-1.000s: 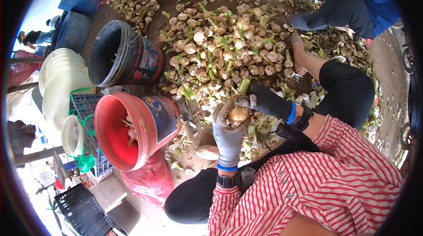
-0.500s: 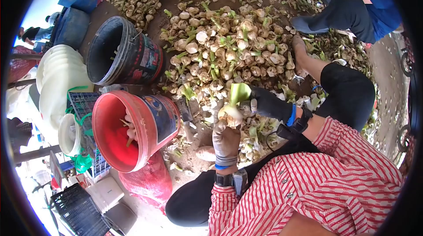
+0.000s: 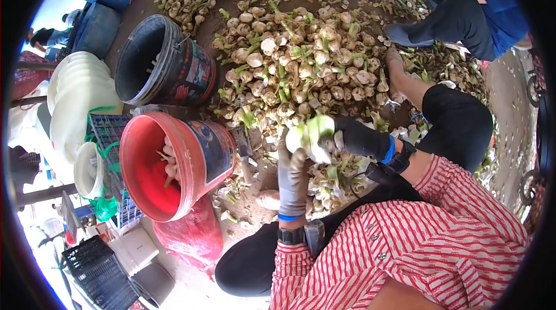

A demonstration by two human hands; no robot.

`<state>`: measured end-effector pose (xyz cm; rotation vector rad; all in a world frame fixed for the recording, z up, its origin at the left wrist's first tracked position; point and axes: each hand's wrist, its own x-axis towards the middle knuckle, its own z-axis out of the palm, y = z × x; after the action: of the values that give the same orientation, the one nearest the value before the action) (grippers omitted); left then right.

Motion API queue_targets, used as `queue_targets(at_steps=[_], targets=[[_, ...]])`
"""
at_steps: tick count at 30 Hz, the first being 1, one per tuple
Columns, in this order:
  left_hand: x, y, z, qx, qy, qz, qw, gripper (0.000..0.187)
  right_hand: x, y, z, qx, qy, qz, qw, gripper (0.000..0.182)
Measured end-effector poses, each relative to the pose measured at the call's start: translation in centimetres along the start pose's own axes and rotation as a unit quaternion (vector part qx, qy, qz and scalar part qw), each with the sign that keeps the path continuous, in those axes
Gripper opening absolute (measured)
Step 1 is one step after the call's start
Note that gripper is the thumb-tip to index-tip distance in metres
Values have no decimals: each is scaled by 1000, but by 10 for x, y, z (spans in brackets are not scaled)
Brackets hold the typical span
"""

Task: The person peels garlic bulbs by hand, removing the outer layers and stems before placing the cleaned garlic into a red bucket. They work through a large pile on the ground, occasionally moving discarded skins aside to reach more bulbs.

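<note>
My left hand (image 3: 292, 174), in a grey glove, is closed around a garlic bulb (image 3: 296, 138), pale with its outer skin partly off. Close against it, my right hand (image 3: 360, 136) in a dark glove grips a wide green and white garlic husk (image 3: 320, 135). The husk spreads out beside the bulb and overlaps it in this view. Just beyond both hands lies a big heap of garlic bulbs (image 3: 301, 67) with cut green stems. Loose peelings (image 3: 339, 185) lie under my right wrist.
To the left, a red bucket (image 3: 188, 194) lies tipped towards me with several peeled bulbs inside. Behind it stands a black bucket (image 3: 191, 72). A red mesh sack (image 3: 194, 235) and a black crate (image 3: 101, 272) are lower left. Another person's leg (image 3: 454, 23) is at upper right.
The green husk has come down beside the bulb and spread open, showing its white inside. My left hand has shifted slightly left. Another person's hand with a green stem now shows at the top.
</note>
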<state>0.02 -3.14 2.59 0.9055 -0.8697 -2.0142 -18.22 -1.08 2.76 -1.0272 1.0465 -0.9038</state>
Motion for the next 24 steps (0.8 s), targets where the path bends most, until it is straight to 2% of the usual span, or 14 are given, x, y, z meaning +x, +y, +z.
queue_targets(at_steps=[1,2,4,8,11,13,14,16,17,19,20,21,23,24], targets=[[0,1,-2,61,-1,-17,998,76,1,3,1,-36,-58,-34,997,20],[0,-5,0,74,5,27,997,71,1,8,1,-72,-115,-68,988,21],[3,-15,-6,86,62,-6,994,59,-3,19,-5,-37,-139,-64,988,21],[-3,-14,-17,-292,-7,-61,954,43,4,49,-30,243,101,-105,959,36],[-3,-12,-18,-327,7,-95,940,41,-13,43,-36,196,119,-116,966,33],[0,-16,-23,-218,-30,-65,973,50,-13,37,-36,95,-29,-17,995,29],[0,-18,-22,-217,-31,-67,973,50,-28,26,-41,-84,-65,96,990,36],[1,-17,-12,-266,102,-47,957,51,-36,52,-48,-279,-31,89,955,39],[1,-12,-12,-235,43,-31,971,53,-40,62,-53,-280,-30,89,955,39],[0,-8,1,-177,80,-8,981,48,-46,63,-54,-578,-96,182,789,42],[1,-7,5,-117,116,15,986,44,-44,65,-50,-578,-94,182,790,42],[2,-11,4,-76,121,33,989,46,-36,52,-37,-533,51,7,844,40],[0,-13,12,-12,123,46,991,47,-26,23,-15,-455,196,-162,853,38],[1,-12,16,55,120,64,989,48,-22,5,-8,-414,162,-154,882,37]])
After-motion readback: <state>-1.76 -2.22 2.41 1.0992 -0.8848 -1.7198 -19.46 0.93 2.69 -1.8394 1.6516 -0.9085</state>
